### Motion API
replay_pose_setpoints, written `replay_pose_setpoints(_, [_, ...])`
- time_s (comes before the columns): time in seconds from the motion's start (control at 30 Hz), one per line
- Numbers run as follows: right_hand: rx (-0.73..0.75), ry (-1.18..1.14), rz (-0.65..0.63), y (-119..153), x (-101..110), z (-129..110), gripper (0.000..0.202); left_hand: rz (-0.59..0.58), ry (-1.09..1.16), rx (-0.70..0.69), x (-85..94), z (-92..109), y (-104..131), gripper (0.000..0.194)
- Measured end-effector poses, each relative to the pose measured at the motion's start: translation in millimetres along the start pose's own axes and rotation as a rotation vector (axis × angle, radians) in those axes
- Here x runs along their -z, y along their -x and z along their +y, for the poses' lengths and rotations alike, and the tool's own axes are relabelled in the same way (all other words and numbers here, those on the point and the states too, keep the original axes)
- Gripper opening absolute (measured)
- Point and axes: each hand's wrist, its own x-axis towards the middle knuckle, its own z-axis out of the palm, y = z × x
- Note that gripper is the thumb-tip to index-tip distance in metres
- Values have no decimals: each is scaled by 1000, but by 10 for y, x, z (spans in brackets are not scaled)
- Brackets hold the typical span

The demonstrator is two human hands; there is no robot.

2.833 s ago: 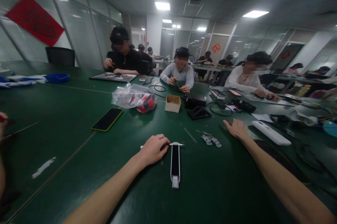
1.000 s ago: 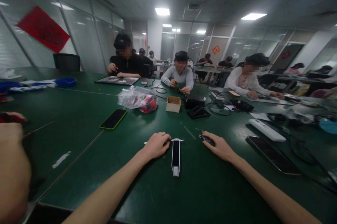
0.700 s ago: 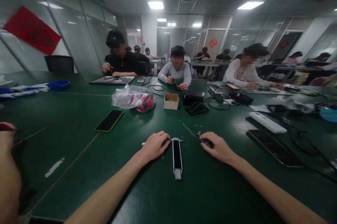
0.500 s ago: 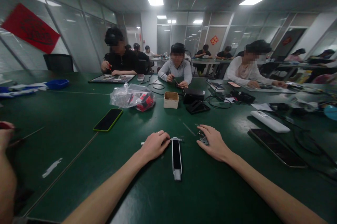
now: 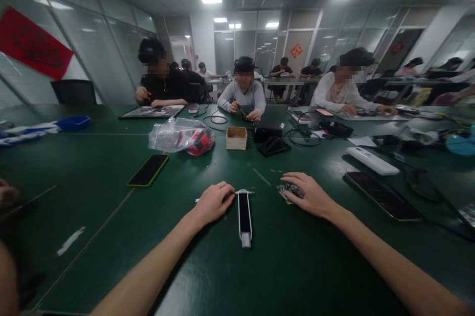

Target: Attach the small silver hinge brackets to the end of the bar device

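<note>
My left hand (image 5: 214, 203) rests on the green table with its fingers closed around a thin rod (image 5: 251, 192). The rod's silver end sticks out past the fingertips, across the far end of a slim white-framed piece (image 5: 244, 214) with a black middle and a pale grey tab at its near end. A small white end shows on the other side of the hand; the middle is hidden. My right hand (image 5: 313, 196) is open, its fingers stretched over a small pile of metal parts (image 5: 290, 191) on the table. The thumb and fingers partly cover these parts.
Ahead lie a green-edged phone (image 5: 148, 170), a plastic bag with red contents (image 5: 181, 137), a small cardboard box (image 5: 236, 138) and a black stand (image 5: 273, 146). At right are a dark phone (image 5: 382, 196) and a white power bank (image 5: 373, 160). A neighbour's hand (image 5: 7, 191) shows at left.
My right hand's fingers have spread and shifted over the metal parts, and more of the pile shows. The left hand keeps its place by the white-framed piece. The whole view has shifted slightly.
</note>
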Motion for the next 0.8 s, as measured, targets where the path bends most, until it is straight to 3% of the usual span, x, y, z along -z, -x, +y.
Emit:
replay_pose_setpoints(0.17, [-95,34,-135,71,122,230,39,-2,-4,7,8,25,13,16])
replay_pose_setpoints(0.37, [-67,25,-221,81,55,169,39,-1,-8,-5,15,41,20,16])
replay_pose_setpoints(0.6, [-105,121,-92,55,20,296,45,2,-2,-1,-7,19,16,16])
replay_pose_setpoints(0.8, [-78,109,-81,-8,-98,384,38,24,36,-14,-5,-3,15,16])
